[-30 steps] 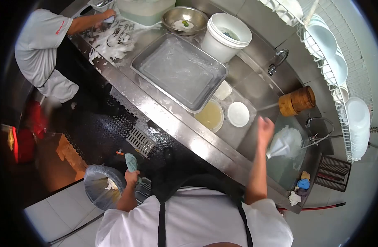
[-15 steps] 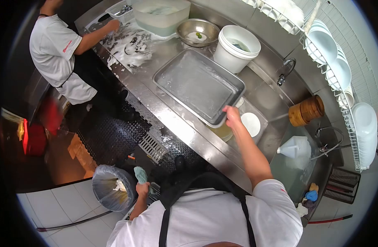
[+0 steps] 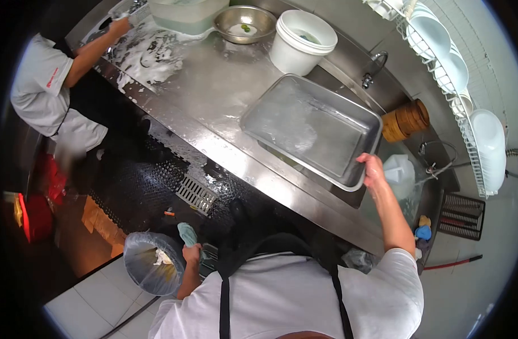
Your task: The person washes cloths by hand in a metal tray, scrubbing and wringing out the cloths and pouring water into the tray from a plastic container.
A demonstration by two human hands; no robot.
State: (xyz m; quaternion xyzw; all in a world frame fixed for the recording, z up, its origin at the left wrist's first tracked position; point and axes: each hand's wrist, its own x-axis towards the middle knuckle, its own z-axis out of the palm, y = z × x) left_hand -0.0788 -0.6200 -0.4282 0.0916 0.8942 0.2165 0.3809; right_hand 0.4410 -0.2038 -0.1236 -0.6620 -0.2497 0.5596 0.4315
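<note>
My right hand grips the near right corner of a wet, rectangular metal tray. The tray spans the steel counter and the sink edge, hiding part of what lies beneath. Down on the left, my left hand is closed around a bunched pale green cloth, beside a bin lined with clear plastic. Past the tray's right end, a translucent plastic jug sits in the water-filled sink.
Along the wall stand a white bucket, a steel bowl, a water-filled tub and brown bamboo-like steamers. A wire rack holds white dishes. At the left, a co-worker reaches over the foamy counter.
My right hand has moved the tray rightward over the sink, covering the white round dish seen before. The view has shifted right. My left hand still holds the cloth.
</note>
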